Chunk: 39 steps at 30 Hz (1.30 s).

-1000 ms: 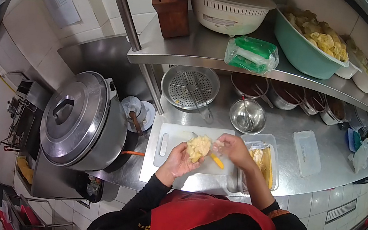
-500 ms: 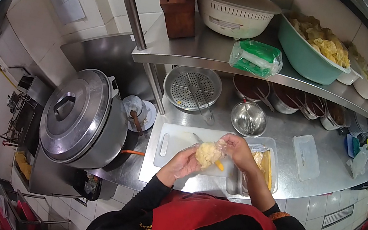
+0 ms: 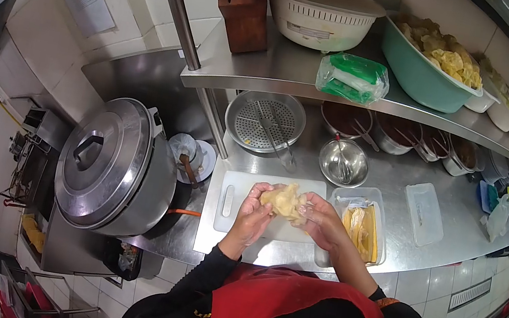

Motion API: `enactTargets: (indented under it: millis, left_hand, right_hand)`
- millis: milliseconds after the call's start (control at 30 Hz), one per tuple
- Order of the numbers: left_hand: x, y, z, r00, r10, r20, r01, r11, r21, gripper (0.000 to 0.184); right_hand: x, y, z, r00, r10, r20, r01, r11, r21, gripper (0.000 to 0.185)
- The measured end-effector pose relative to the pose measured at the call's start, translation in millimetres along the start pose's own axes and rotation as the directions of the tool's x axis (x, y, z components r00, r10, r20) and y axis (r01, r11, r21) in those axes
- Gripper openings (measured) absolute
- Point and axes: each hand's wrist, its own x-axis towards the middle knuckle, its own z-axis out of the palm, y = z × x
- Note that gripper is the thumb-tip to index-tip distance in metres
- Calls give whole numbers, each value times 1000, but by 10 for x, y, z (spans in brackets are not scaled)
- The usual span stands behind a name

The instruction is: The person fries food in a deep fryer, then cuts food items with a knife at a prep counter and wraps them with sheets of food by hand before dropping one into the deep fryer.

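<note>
One shiny metal worktop (image 3: 392, 182) is topped by one flat, rectangular white board (image 3: 286, 233) and one translucent tub (image 3: 367, 192) of long yellow strips (image 3: 360, 234). Over the board, by left hand (image 3: 253, 216) and right hand (image 3: 322, 222), fingers curled and pinching it, one soft, crumpled, pale-yellow lump (image 3: 286, 201) is held.

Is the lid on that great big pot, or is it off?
On. The lid covers the top of the pot, with its dark handle facing up, so what's inside is hidden.
</note>
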Motion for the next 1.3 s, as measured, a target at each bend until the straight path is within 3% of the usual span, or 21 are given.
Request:
enactTargets:
  millis: [200,300,400,500,700,800,1100,1200,1300]
  left_hand:
    - [17,115,-43,988,-10,154,-52,920,389,46]
    - [-37,99,-125,977,-188,100,151,942,299,59]
    - [-67,98,-182,951,-288,113,217,882,417,66]
    - [-95,124,-158,951,-288,110,225,892,392,67]
    - [-163,138,-129,926,-302,228,296,953,60,62]
    - [-167,142,-142,939,-294,180,274,953,130,63]
    - [-192,172,-32,946,-251,205,258,966,-8,62]
    - [-181,127,-83,942,-297,157,275,950,148,65]
    - [-163,153,-46,953,-290,93,215,858,466,66]
  right_hand:
    - [-25,-13,42,989,-124,-81,112,984,-139,18]
    - [-42,-84,52,986,-161,-43,146,961,-233,16]
    - [-67,-126,55,988,-116,103,135,970,-201,14]
    - [-99,-154,54,992,-91,92,102,987,-124,14]
    - [-102,-152,-24,995,-54,88,57,998,-32,14]
    - [-130,-188,-4,996,-47,82,51,998,-46,13]
    - [-145,-229,-59,998,-56,-9,56,997,55,11]
    - [-190,-278,129,998,-65,-27,62,995,-74,13]
    - [-166,-234,152,997,-75,34,81,968,-239,18]
